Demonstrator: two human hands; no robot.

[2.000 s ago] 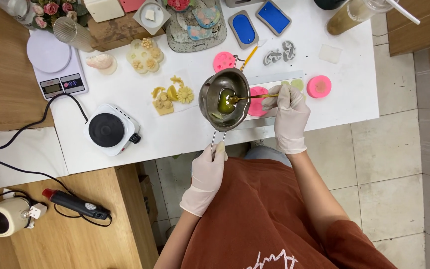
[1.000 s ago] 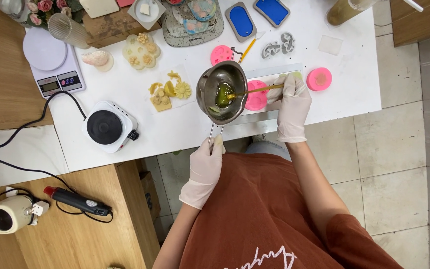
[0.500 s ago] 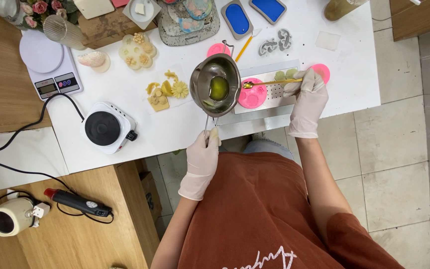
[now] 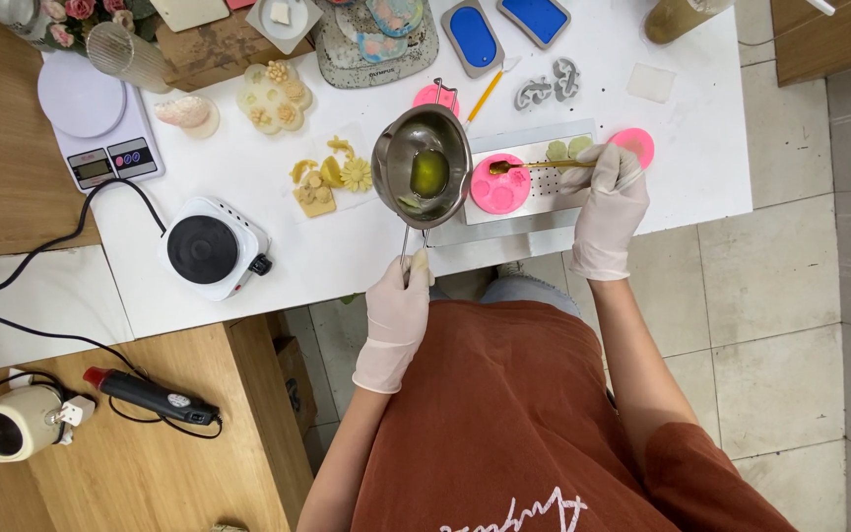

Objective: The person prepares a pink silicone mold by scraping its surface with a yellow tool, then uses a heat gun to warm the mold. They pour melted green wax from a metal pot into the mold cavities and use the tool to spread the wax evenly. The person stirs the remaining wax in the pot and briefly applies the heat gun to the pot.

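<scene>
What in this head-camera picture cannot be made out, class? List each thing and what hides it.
1. Pot handle: its end is covered by the left hand, head view.
2. Spoon: whether its bowl carries liquid is too small to tell.
3. Bottle: its top is cut off by the upper edge.
4. Pink mould: partly hidden by the right hand.

The light is bright and even, and my view is sharp almost everywhere. The white table (image 4: 248, 167) looks a little washed out toward 11 o'clock. Under my metal pot (image 4: 423, 166) a soft shadow falls toward 6 o'clock, and its rim shows small glare. Straight edges bend slightly near the corners. My shirt at 6 o'clock is softer.
</scene>
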